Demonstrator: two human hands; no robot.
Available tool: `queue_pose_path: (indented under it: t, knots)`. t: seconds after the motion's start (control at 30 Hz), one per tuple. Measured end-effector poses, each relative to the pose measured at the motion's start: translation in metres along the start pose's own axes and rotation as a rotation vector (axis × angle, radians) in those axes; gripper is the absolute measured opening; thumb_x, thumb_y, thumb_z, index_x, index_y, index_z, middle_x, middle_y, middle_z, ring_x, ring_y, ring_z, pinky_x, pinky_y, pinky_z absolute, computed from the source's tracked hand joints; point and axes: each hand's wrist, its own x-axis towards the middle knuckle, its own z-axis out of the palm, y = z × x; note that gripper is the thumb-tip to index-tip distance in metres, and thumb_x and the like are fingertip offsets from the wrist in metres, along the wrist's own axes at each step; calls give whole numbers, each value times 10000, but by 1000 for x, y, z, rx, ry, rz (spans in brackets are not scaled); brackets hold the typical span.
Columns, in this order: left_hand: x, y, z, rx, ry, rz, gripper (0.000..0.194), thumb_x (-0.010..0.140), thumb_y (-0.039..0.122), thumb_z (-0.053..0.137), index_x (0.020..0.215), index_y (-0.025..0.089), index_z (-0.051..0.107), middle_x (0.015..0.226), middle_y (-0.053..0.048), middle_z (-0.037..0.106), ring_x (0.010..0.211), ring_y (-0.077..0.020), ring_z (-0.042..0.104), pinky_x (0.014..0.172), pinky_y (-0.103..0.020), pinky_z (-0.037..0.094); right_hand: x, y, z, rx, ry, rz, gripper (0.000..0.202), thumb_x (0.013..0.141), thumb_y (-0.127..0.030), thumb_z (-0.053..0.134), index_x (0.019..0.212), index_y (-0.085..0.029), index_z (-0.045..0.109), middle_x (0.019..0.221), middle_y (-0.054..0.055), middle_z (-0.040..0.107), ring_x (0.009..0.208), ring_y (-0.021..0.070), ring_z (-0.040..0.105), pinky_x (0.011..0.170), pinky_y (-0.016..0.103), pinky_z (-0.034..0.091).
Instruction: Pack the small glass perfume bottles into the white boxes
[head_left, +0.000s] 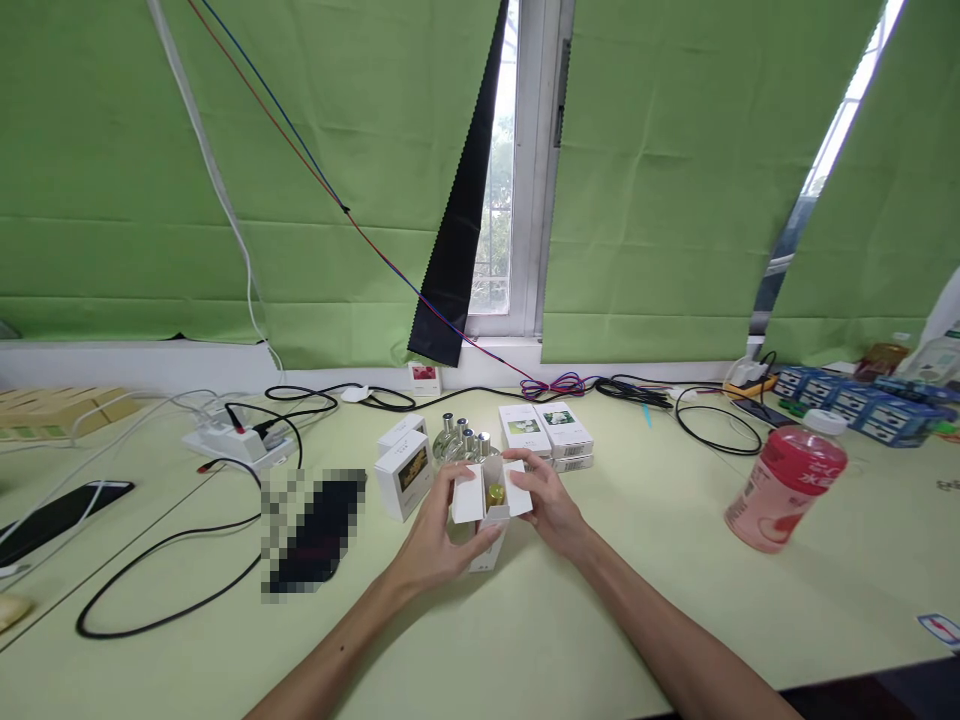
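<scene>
White card fills our grip: our left hand (439, 520) is closed round one side of an open box (484, 560), thumb across its front, and our right hand (553, 503) pinches the opposite flap. Inside shows a yellow-green cap (495, 494). Just beyond, silver-capped bottles (468, 441) stand between upright cartons (407, 478) and flat-stacked cartons (559, 430) on the worktop (592, 650).

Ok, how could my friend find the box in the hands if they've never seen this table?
Start at the pale green table, below the window. Near its middle, the left hand and right hand hold a small white box. It's the one with its flaps spread open and something yellow-green showing inside, while the other boxes close by look shut.
</scene>
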Motion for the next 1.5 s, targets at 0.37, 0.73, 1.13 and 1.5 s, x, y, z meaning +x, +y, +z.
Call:
queue_pose_path:
  t: [0.37, 0.73, 1.13, 1.5]
  knots:
    - [0, -1, -4, -31, 9, 22, 412, 852, 370, 658, 1122, 255, 370, 1258, -108, 518, 1128, -261, 577, 905, -393, 497, -4, -5, 5, -38, 1, -19, 438, 739, -444, 769, 1100, -235, 636, 606, -72, 467, 495, 79, 328, 426, 203, 214]
    - [2, -7, -4, -13, 60, 51, 281, 926, 432, 548, 1087, 243, 417, 1261, -115, 535, 1172, -275, 544, 923, -405, 473, -4, -4, 8, 45, -49, 11, 397, 775, -477, 756, 1053, -224, 628, 626, -72, 497, 470, 64, 342, 443, 214, 224]
    - [4, -1, -3, -32, 85, -22, 220, 960, 450, 479, 1040, 247, 450, 1206, -90, 574, 1134, -254, 568, 925, -395, 488, -5, -6, 9, 63, -30, 28, 429, 751, -491, 782, 1045, -222, 622, 629, -68, 529, 454, 63, 366, 447, 217, 247]
    - [4, 1, -5, 9, 15, 42, 394, 934, 442, 548, 1258, 230, 473, 1278, -127, 540, 1228, -296, 533, 1023, -445, 458, -4, -1, 6, 45, -44, 13, 433, 775, -484, 777, 1065, -221, 592, 595, -80, 516, 454, 64, 377, 449, 209, 257]
